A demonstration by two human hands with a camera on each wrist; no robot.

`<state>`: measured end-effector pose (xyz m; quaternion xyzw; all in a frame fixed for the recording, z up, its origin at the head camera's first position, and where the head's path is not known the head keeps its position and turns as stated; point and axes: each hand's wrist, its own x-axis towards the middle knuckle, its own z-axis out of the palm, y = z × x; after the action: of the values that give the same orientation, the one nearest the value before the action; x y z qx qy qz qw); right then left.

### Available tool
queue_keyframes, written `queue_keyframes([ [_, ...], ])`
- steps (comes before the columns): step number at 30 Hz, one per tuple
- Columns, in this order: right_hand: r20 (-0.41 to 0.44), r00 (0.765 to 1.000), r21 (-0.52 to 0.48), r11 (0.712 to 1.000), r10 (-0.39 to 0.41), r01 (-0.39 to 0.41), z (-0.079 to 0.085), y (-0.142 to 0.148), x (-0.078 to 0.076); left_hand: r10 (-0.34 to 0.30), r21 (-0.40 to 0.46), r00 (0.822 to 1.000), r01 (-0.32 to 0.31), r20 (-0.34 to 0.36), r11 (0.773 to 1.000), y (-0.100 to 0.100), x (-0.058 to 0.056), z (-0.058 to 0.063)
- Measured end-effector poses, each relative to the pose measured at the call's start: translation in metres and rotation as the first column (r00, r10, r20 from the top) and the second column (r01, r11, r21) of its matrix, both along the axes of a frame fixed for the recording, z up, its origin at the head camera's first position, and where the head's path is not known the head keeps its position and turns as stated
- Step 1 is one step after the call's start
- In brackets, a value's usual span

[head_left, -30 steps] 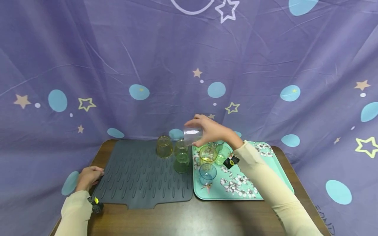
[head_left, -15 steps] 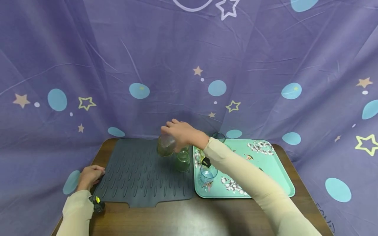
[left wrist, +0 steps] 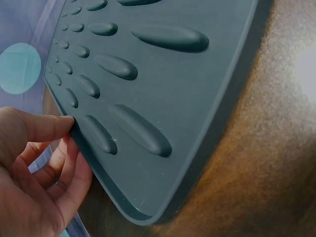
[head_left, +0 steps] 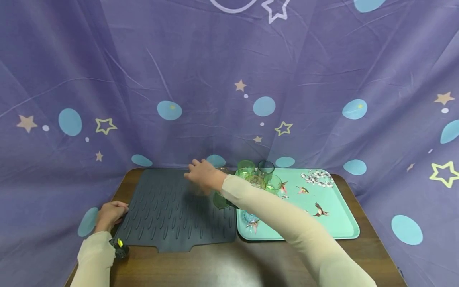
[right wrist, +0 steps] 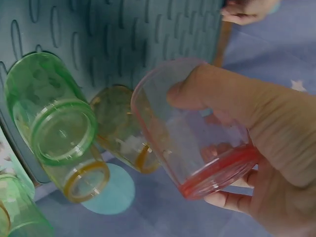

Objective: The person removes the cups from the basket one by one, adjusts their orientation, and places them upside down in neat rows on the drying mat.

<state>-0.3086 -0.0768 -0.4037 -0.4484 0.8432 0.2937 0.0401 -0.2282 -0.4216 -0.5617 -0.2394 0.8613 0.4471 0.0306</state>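
Observation:
My right hand is over the back of the dark grey drying mat. In the right wrist view it grips a clear, pink-tinted glass, its rim angled down toward the mat and its red-looking base outward. Beside that glass, a green glass and two amber glasses, one nearer and one behind the green, stand upside down on the mat. My left hand pinches the mat's left edge, thumb on top and fingers below.
To the right lies a mint floral tray. On its left side stand several glasses: a green one, a dark-rimmed one, a pale green one and a blue one partly behind the sleeve. A purple curtain hangs behind the wooden table.
My right hand has carried the pink-tinted glass leftward from above the tray's edge, past the green and amber glasses, and lowered it over the mat. The left hand stays at the mat's edge.

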Motion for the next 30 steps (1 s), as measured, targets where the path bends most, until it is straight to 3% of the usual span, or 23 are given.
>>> queue_keyframes([
  [12, -0.135, 0.990, 0.074, 0.997, 0.030, -0.020, -0.041, -0.019, 0.005, 0.010, -0.001, 1.000, -0.010, 0.015, 1.000, 0.001, -0.001, 0.002],
  [30, -0.174, 0.985, 0.132, 0.991, 0.006, 0.017, -0.076, -0.029, 0.010, 0.026, -0.012, 0.999, -0.026, 0.034, 1.000, 0.000, -0.003, 0.000],
])
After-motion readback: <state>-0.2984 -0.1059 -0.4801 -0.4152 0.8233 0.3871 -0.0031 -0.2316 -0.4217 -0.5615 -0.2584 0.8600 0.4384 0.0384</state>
